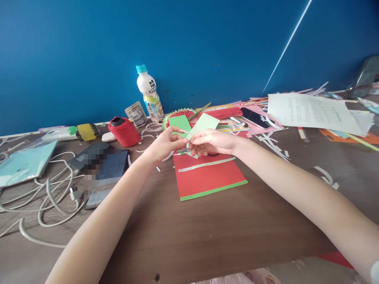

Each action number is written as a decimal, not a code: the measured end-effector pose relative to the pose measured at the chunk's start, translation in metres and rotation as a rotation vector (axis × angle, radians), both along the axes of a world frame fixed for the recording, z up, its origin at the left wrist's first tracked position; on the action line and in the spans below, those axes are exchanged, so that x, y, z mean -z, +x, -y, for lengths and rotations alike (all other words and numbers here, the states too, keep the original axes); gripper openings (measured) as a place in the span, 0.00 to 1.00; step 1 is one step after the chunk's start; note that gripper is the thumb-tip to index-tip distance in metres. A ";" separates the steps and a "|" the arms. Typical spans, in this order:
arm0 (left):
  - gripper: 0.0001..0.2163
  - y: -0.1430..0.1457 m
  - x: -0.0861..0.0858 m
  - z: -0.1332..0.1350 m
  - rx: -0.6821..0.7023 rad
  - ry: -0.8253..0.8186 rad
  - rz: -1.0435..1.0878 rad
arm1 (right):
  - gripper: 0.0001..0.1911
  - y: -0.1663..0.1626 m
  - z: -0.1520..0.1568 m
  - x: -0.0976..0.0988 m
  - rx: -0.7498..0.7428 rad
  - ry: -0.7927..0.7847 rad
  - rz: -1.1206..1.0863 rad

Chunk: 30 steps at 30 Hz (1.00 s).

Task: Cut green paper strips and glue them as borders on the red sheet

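My left hand [169, 142] and my right hand [209, 141] meet above the desk with their fingers pinched together. Between them is a light green piece of paper [205, 122], its upper part rising past my fingertips. The fingers partly hide its lower end. Below lies a red sheet of paper [211, 177] with a green front edge and a pale strip [207, 164] across it. Just behind my left hand stands a brighter green piece of paper [180, 123]. Pleated red and green paper [191, 114] lies farther back, partly covered.
A drink bottle [151, 96] stands against the blue wall, near a red roll [124, 132]. White cables [63, 189] and dark phone-like devices lie at left. A printed sheet [314, 111], a phone [257, 117] and paper scraps [274, 146] spread over the right.
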<state>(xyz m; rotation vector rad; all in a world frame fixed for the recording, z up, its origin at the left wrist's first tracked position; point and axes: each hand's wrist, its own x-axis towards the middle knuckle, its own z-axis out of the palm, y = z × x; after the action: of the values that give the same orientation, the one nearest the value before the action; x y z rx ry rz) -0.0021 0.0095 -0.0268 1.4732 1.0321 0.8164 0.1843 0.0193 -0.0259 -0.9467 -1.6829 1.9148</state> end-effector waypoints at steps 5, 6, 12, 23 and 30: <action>0.21 -0.004 -0.001 -0.002 -0.024 0.039 -0.104 | 0.06 0.002 0.000 -0.002 0.113 0.116 0.049; 0.21 -0.005 -0.002 -0.003 -0.033 0.041 -0.128 | 0.06 0.002 0.000 -0.003 0.154 0.161 0.089; 0.20 -0.008 -0.001 -0.003 -0.026 0.050 -0.293 | 0.04 0.008 0.003 -0.010 0.220 0.269 0.296; 0.19 0.018 0.020 0.012 0.083 0.321 -0.680 | 0.08 0.025 0.034 0.014 0.162 0.242 0.502; 0.19 0.024 0.026 0.016 0.099 0.405 -0.770 | 0.06 0.027 0.032 0.023 0.148 0.250 0.484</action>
<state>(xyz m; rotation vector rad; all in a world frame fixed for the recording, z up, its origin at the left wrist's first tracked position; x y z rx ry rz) 0.0221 -0.0069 -0.0533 2.2588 1.3829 0.3843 0.2109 -0.0128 -0.0489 -1.4655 -1.9872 1.4088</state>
